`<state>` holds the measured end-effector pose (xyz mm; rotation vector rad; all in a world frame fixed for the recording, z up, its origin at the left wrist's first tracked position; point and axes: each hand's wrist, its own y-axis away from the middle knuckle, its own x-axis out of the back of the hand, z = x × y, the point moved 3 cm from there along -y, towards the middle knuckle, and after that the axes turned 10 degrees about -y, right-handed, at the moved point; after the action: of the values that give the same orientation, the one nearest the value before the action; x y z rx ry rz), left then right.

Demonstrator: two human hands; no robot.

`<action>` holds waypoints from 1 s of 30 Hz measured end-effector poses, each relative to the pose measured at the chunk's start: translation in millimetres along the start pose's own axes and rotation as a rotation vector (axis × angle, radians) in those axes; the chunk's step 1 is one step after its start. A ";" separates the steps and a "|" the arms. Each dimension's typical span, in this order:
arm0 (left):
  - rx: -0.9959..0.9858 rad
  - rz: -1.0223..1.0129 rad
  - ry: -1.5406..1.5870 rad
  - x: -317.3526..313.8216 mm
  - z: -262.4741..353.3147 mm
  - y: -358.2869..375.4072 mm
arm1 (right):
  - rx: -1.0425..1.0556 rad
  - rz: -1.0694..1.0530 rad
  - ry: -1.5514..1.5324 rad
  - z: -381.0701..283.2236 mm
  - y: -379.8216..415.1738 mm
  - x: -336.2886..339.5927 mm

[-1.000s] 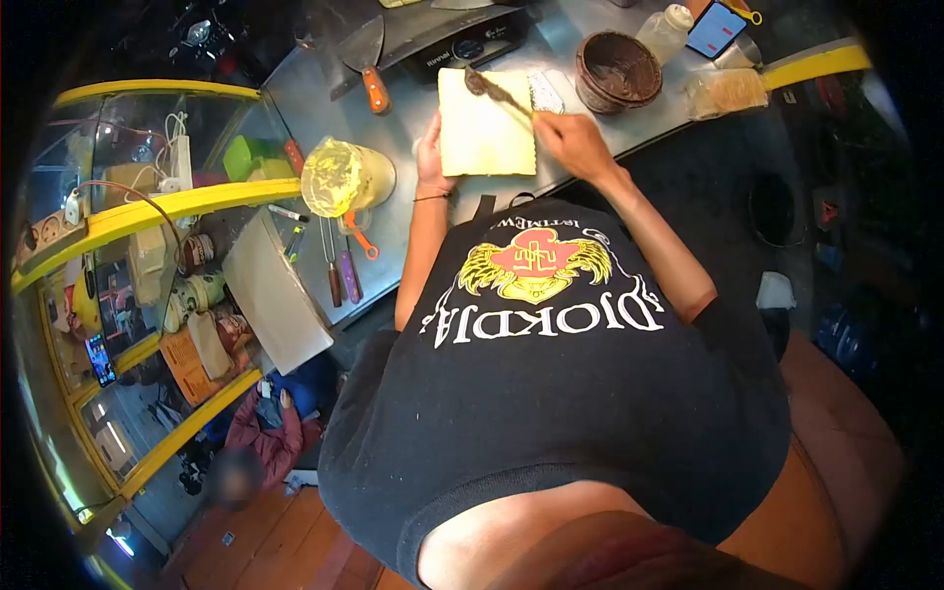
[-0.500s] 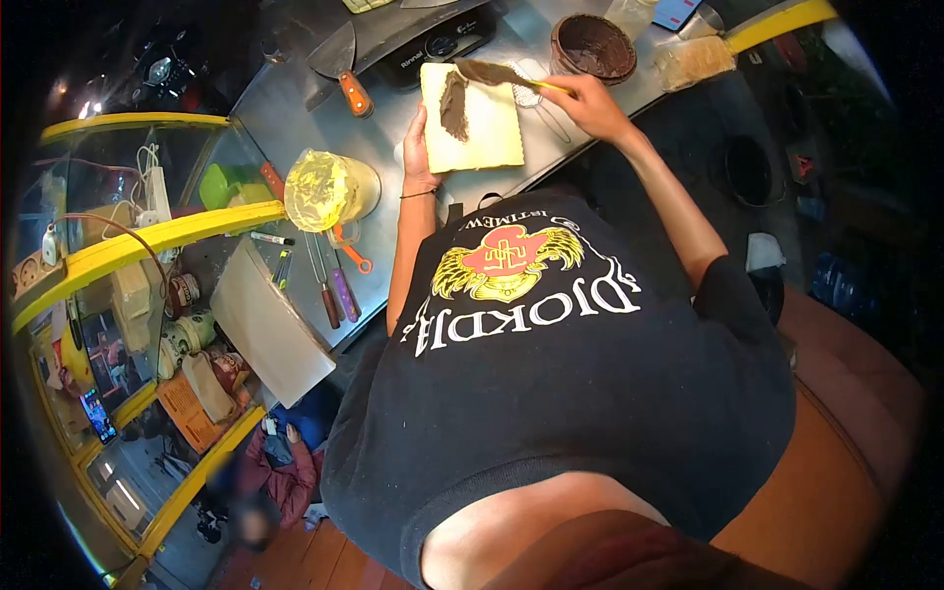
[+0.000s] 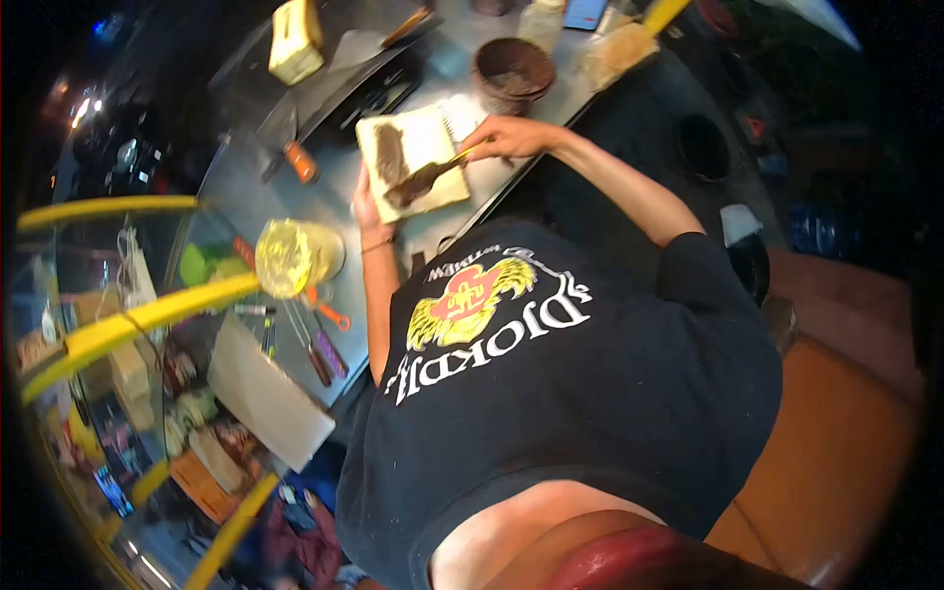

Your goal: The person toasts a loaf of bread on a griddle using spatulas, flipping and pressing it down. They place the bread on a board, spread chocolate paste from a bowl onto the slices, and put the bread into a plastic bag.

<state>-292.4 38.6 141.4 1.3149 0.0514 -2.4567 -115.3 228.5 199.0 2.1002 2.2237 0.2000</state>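
My left hand (image 3: 367, 209) holds a thick, pale yellow slab of bread (image 3: 429, 138) by its left edge, with most of its fingers hidden beneath. A dark brown streak of spread (image 3: 390, 147) lies along the bread's left part. My right hand (image 3: 511, 138) is closed round the handle of a spreading spatula (image 3: 421, 183), whose brown-coated blade rests over the bread's lower left corner. Just beyond my right hand stands a brown bowl (image 3: 513, 74) smeared with dark spread inside. A wire utensil (image 3: 462, 116) lies partly hidden between bread and bowl.
At left stands a tub (image 3: 295, 258) smeared yellow. A scraper with an orange handle (image 3: 301, 162) lies near the stove (image 3: 379, 93). Beyond it is a loaf (image 3: 297, 41). A bagged loaf (image 3: 619, 54) sits far right. Yellow frame bars (image 3: 147, 315) edge the left side.
The spatula blade has gone from the bread's top edge to its lower left corner. The brown streak is longer. The camera view has shifted and tilted, bringing the loaf into sight.
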 end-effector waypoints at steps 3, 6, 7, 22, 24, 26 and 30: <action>0.026 0.025 0.053 -7.5 1.4 2.6 | -0.007 0.143 -0.052 -10.0 3.4 9.5; -0.017 0.127 -0.009 -5.7 1.4 1.7 | 0.093 0.315 0.033 -20.2 -0.4 25.2; -0.014 0.156 -0.040 -8.6 2.2 1.8 | 0.099 0.321 0.030 -22.7 1.0 27.8; -0.050 0.136 -0.055 -13.5 5.2 2.2 | 0.112 0.405 0.073 -30.7 -5.9 33.2; -0.038 0.126 -0.041 -7.2 4.9 6.1 | 0.199 0.442 0.127 -27.5 -1.6 29.1; -0.061 0.138 -0.068 -2.6 4.0 1.6 | 0.203 0.457 0.109 -19.2 3.7 21.7; -0.052 0.099 -0.021 -14.4 3.9 8.0 | 0.116 0.490 -0.100 -34.3 21.9 12.8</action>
<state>-285.6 34.5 156.4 1.2401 0.0441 -2.3699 -99.3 241.0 236.6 2.6199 1.6688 -0.0107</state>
